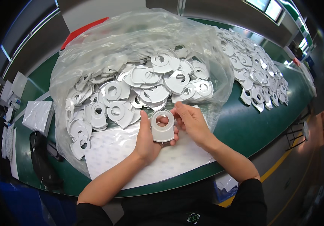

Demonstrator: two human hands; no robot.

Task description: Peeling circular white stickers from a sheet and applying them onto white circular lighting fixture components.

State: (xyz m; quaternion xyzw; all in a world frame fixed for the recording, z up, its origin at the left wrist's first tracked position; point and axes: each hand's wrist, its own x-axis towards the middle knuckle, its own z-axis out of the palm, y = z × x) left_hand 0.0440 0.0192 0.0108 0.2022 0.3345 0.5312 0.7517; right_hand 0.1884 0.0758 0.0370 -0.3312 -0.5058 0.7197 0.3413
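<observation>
Both hands meet over the near edge of the green surface, sharing one flat white plastic ring-shaped part with a round hole. The left hand has its grip closed on the part's left side, thumb lying up along the edge and fingers curled behind. The right hand pinches the part's upper right rim between thumb and fingertips, so its grip is closed on the same piece. Directly beneath the grips lies a white sheet dotted with small pale stickers. Just beyond the grips, a large clear plastic bag gapes open, heaped with many similar white plastic parts. Farther off to the right of the grips, a loose pile of matching white parts spreads across the surface. Well to the left of the grips sits a black strap-like object, with a flat white packet behind it.
</observation>
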